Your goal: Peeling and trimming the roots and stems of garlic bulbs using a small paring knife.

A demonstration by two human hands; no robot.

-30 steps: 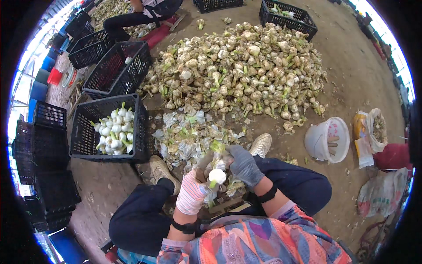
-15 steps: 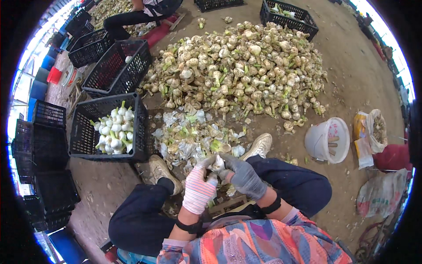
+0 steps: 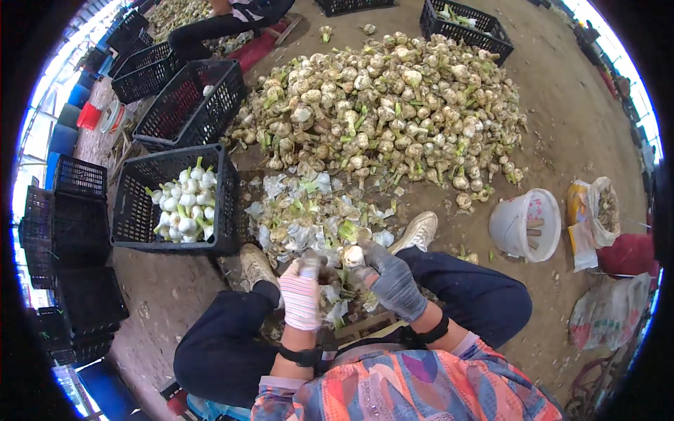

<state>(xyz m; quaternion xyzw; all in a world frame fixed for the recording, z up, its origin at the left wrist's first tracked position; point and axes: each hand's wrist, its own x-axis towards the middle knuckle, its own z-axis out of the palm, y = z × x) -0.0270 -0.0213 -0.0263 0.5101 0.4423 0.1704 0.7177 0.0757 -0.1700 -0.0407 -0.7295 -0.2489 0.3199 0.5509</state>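
Note:
A garlic bulb (image 3: pixel 352 256), pale and partly stripped, is gripped in the fingers of my right hand (image 3: pixel 394 286), which wears a grey glove. My left hand (image 3: pixel 300 295), in a white glove with pink stripes, is apart from the bulb to its left. Motion smears its fingertips, so what they hold, if anything, cannot be made out. Beneath both hands lies a heap of papery skins and green trimmings (image 3: pixel 309 214). Beyond it rises a large pile of unpeeled, soil-stained garlic (image 3: pixel 393 112). Clean white bulbs (image 3: pixel 186 207) sit in a black plastic crate (image 3: pixel 133 228) to the left.
More black crates (image 3: pixel 189 98) stand at the far left, others are stacked (image 3: pixel 81 245) nearer. A white bucket (image 3: pixel 509 235) and an open sack (image 3: pixel 604 210) are on the right. My shoes (image 3: pixel 419 233) flank the skins. Another person's leg (image 3: pixel 200 35) shows at the top.
My left hand has pulled away leftward from the bulb. My right hand keeps hold of the bulb, which now shows more plainly between the hands.

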